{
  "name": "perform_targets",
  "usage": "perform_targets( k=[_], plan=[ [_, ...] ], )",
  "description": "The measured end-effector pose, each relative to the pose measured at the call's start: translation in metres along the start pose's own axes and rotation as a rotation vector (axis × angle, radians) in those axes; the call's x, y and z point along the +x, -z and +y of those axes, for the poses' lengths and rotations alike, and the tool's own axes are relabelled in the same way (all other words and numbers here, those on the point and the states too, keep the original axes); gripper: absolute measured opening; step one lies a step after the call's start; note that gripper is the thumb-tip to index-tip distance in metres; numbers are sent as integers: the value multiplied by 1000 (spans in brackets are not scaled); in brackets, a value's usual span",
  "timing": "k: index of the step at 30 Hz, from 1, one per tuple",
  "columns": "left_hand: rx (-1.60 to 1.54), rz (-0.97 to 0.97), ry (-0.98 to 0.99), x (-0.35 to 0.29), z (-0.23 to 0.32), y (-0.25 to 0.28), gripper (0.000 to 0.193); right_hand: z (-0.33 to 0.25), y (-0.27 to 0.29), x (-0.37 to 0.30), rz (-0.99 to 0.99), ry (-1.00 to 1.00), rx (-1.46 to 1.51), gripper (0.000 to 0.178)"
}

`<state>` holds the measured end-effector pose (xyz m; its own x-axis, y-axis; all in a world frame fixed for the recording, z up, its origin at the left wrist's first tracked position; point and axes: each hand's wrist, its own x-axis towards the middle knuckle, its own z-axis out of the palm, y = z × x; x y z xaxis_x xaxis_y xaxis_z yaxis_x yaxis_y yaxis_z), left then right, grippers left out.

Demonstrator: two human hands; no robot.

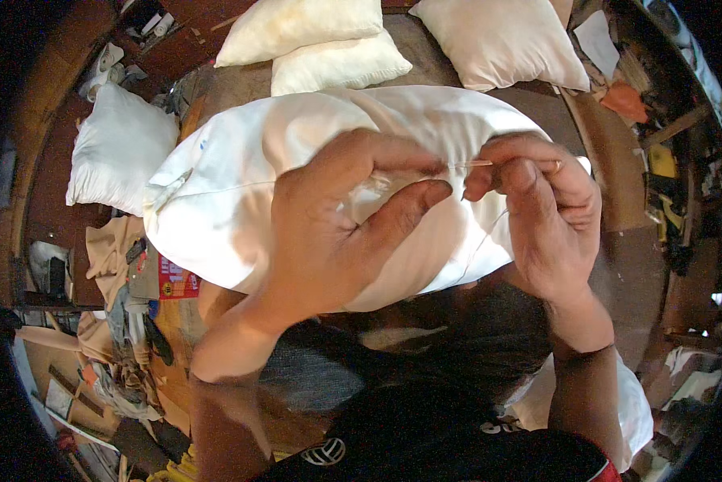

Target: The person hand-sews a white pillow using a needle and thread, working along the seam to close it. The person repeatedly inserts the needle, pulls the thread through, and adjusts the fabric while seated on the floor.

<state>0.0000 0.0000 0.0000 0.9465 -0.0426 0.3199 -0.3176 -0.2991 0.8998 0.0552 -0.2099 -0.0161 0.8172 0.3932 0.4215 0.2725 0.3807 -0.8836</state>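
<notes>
Brown floor (636, 269), cluttered along its left and right edges. Person seated, large white pillow (224, 153) across the lap, its near edge toward the body, left end creased and tapering.

Smaller pillows around it. One cream pillow (501, 40) toward the floor's far edge, right of centre. Farther left, a yellowish pillow (305, 30) overlaps a flatter pillow (341, 64). A white pillow (122, 149) sits nearer the floor's left edge, just beside the large pillow's left end. Another white bulk shows behind the right forearm.

Left hand (337, 213) above the big pillow's middle: thumb and forefinger apart, gap between the tips. Whether it grips anything, cannot tell. Right hand (542, 201) over the pillow's right end: fingers curled in, thumb and forefinger pinching a thin needle-like piece (473, 164), which points across to the left forefinger.

Left of the knees, toward the floor's left edge, a red printed sheet (176, 279).

Smallest seen: a gold-coloured ring (557, 167) on the right hand.
</notes>
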Motion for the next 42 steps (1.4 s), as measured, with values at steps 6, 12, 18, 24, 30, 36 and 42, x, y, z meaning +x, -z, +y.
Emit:
perform_targets(
  k=[6,12,18,24,30,36,42],
  plan=[
    [897,32,-475,17,-30,2,27,10,2,10,124,-29,-248,20],
    [993,104,-528,19,-41,-4,20,20,1,5,122,-35,-339,16],
    [938,140,-560,17,-40,1,20,24,3,6,70,9,-489,15],
    [890,142,-552,15,-40,0,22,26,4,6,43,97,-556,14],
    [846,156,-542,14,-40,-3,23,26,4,5,58,104,-596,14],
    [816,152,-530,15,-42,-2,20,25,3,5,-1,103,-601,13],
    [733,130,-514,15,-43,-6,20,22,-3,5,-106,112,-665,13]
  ],
)
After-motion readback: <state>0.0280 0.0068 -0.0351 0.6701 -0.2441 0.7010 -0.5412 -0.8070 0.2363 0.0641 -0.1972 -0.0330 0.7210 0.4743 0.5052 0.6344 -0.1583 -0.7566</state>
